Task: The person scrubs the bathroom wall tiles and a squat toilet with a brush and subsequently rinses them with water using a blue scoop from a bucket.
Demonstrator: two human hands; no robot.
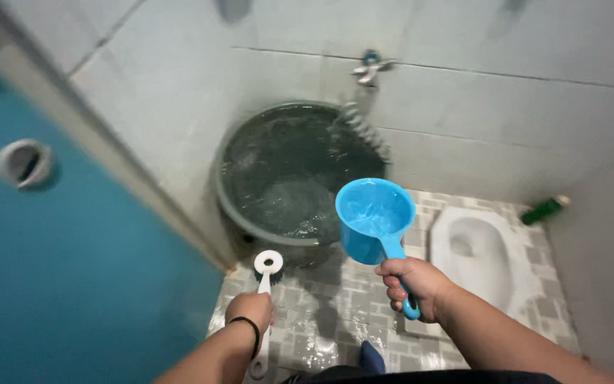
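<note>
Water fills the dark tub [250, 213], and everything sits relative to it. Right hand [415, 286] is closed around the handle of a blue plastic dipper [373, 217], held just in front of the tub's rim, scoop up; it looks wet inside, though how full is unclear. Light and stiff, likely slippery, it is best held by the handle. Left hand [250, 310] grips a white brush [267, 274] below the tub.
</note>
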